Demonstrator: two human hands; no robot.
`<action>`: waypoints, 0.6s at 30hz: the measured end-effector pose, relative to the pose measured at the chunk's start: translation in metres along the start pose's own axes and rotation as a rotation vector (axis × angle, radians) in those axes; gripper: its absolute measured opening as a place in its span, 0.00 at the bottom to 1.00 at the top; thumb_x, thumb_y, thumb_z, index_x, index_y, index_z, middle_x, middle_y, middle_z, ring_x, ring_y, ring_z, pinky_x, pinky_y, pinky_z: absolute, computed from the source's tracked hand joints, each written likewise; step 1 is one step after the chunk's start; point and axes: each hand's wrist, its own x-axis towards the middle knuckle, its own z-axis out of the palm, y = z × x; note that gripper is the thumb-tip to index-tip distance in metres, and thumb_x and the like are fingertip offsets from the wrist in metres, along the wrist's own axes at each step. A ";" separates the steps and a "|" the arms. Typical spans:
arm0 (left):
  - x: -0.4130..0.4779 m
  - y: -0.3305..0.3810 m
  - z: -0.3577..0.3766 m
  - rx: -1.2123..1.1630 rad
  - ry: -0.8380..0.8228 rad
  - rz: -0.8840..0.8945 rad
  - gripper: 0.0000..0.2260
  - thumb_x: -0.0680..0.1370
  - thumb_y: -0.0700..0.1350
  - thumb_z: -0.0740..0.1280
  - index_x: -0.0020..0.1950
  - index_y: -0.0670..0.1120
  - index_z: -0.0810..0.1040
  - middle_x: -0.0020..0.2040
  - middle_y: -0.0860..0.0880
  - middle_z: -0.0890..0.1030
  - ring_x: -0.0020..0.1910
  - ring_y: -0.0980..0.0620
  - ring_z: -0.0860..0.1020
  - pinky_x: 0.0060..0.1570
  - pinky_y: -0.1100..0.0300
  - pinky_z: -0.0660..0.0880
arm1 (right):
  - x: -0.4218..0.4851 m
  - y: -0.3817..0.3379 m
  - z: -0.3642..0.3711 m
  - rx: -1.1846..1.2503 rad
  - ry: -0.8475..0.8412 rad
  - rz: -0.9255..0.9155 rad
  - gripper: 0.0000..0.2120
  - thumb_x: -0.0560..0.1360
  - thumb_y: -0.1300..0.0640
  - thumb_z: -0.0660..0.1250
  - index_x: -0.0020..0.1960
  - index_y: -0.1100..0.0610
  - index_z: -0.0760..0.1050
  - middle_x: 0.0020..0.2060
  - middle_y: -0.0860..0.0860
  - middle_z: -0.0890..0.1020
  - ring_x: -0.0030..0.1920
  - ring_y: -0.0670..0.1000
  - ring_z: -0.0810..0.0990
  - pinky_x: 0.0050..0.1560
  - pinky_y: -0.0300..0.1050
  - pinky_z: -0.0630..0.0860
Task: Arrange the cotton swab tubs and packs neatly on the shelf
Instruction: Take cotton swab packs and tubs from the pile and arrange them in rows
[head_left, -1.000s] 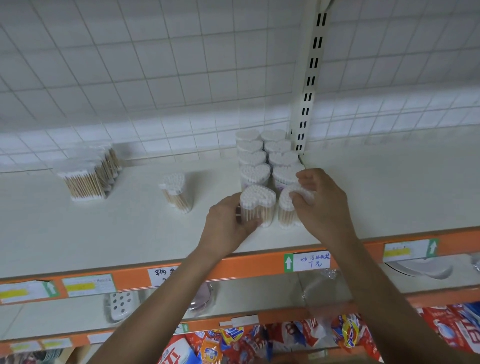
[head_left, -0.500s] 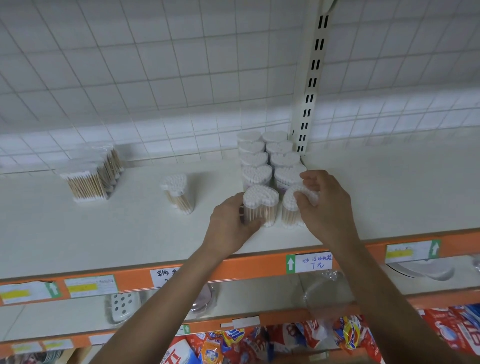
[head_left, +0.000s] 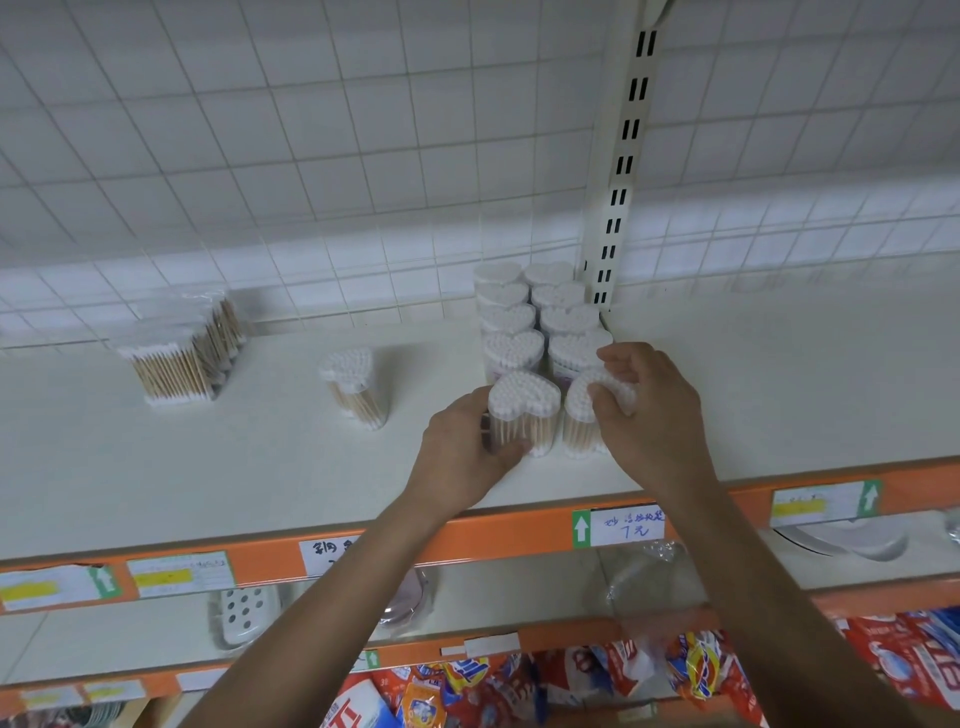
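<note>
Heart-shaped cotton swab tubs stand in two rows (head_left: 530, 317) running from the back wall toward the front of the white shelf (head_left: 260, 467). My left hand (head_left: 462, 452) grips the front tub of the left row (head_left: 524, 410) from its left side. My right hand (head_left: 649, 415) holds the front tub of the right row (head_left: 587, 415), fingers curled over its top. One more heart tub (head_left: 356, 387) stands alone to the left, leaning a little. Flat clear packs of wooden swabs (head_left: 179, 358) are lined up at the far left.
A slotted white upright post (head_left: 621, 171) rises just behind the tub rows against the wire grid back. Orange shelf edge (head_left: 467, 540) carries price labels. Lower shelves hold plastic-wrapped dishes (head_left: 244, 616) and colourful detergent bags (head_left: 691, 670).
Both hands stay on the two front tubs; those tubs have barely shifted. The view has moved slightly.
</note>
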 end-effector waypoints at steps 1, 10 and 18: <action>0.000 0.000 0.000 0.003 0.000 0.001 0.19 0.71 0.45 0.73 0.61 0.48 0.76 0.51 0.50 0.82 0.46 0.54 0.80 0.49 0.63 0.74 | 0.000 0.000 0.000 0.000 -0.004 0.002 0.16 0.72 0.64 0.67 0.59 0.58 0.74 0.54 0.53 0.78 0.54 0.50 0.77 0.52 0.30 0.62; -0.002 0.002 -0.001 0.019 -0.008 0.008 0.19 0.71 0.46 0.73 0.61 0.47 0.76 0.51 0.50 0.82 0.46 0.52 0.80 0.51 0.56 0.76 | -0.001 -0.001 0.000 0.001 -0.008 -0.004 0.15 0.72 0.64 0.67 0.59 0.59 0.74 0.54 0.54 0.78 0.54 0.52 0.77 0.53 0.30 0.63; -0.004 0.003 -0.005 0.025 -0.044 -0.014 0.18 0.70 0.48 0.74 0.58 0.48 0.77 0.50 0.50 0.82 0.48 0.53 0.80 0.51 0.57 0.76 | -0.001 -0.005 0.001 -0.061 0.044 -0.074 0.13 0.73 0.60 0.66 0.57 0.59 0.75 0.52 0.54 0.79 0.53 0.57 0.76 0.53 0.37 0.64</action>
